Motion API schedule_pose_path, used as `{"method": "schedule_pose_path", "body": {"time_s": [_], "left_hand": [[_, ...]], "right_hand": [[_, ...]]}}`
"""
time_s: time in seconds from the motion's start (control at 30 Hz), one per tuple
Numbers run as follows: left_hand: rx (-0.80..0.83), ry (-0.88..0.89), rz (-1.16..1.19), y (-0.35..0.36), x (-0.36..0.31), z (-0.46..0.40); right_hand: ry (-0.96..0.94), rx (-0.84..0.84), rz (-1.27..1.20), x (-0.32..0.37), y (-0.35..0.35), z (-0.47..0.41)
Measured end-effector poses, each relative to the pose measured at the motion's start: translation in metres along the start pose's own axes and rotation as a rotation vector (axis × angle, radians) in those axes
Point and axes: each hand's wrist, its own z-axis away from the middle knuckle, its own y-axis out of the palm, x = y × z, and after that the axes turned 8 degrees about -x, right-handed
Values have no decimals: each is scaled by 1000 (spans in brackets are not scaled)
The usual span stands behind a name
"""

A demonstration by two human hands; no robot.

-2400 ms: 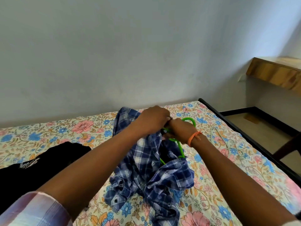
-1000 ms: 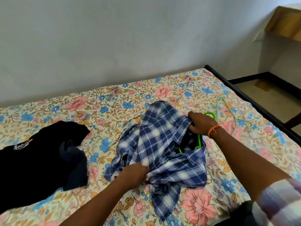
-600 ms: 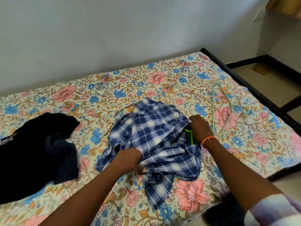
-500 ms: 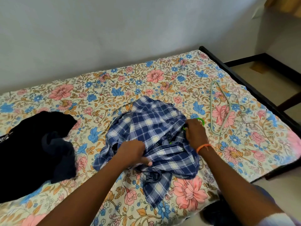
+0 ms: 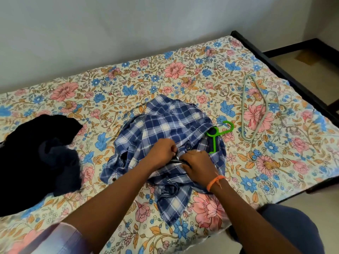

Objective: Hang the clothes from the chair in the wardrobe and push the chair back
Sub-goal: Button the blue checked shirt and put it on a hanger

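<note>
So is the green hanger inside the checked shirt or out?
Partly inside. The hanger's hook sticks out at the shirt's collar; the rest is under the cloth.

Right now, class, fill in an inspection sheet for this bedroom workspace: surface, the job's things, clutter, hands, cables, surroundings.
Surface: bed covered by a floral sheet, dark frame along its right edge.
Job's things: blue plaid shirt lies crumpled mid-bed; green hanger is partly tucked inside it, hook sticking out to the right.
Clutter: black clothes heaped at the left; a pale hanger lies flat at the right.
Hands: left hand and right hand both pinch the shirt's front edge, close together.
Cables: nothing seen.
Surroundings: plain wall behind the bed; bare floor at the right.
</note>
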Motion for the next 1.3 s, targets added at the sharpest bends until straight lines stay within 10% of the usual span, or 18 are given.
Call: {"method": "schedule_pose_path", "body": {"time_s": [0.27, 0.6, 0.8, 1.3], "left_hand": [[-161, 4, -20, 19, 17, 15], [-245, 339, -345, 22, 25, 13], [-305, 29, -73, 22, 25, 10], [-58, -106, -78, 22, 14, -3]], "right_hand": [[73, 137, -313, -7, -13, -17], [-13, 19, 132, 15, -5, -13], [-25, 45, 110, 18, 2, -11], [203, -38, -95, 8, -13, -11]]}}
